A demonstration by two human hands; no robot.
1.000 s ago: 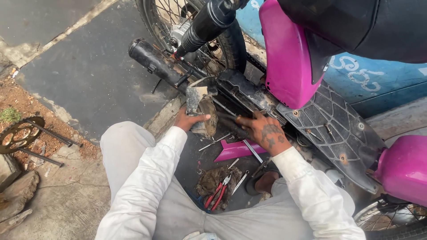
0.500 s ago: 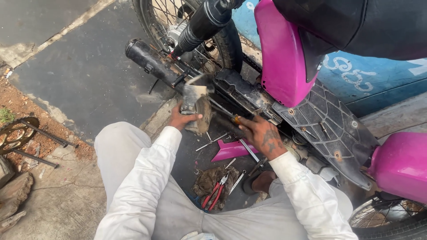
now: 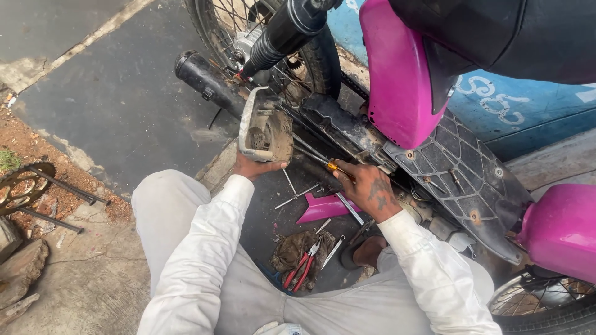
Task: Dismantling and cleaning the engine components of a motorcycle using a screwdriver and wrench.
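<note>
I crouch beside a pink motorbike. My left hand grips the lower edge of a dirty grey metal engine cover, holding it tilted up away from the bike's side. My right hand is closed around a screwdriver with an orange handle; its shaft points left toward the cover and the bike's underside. Both arms wear white sleeves.
The black exhaust pipe and rear wheel lie just beyond the cover. On the ground between my knees are a loose pink panel, red-handled pliers on a rag, and several spanners. A sprocket and rods lie at left.
My left hand has pulled the engine cover off the bike's side and lifted it up and left. My right hand stays low with the screwdriver.
</note>
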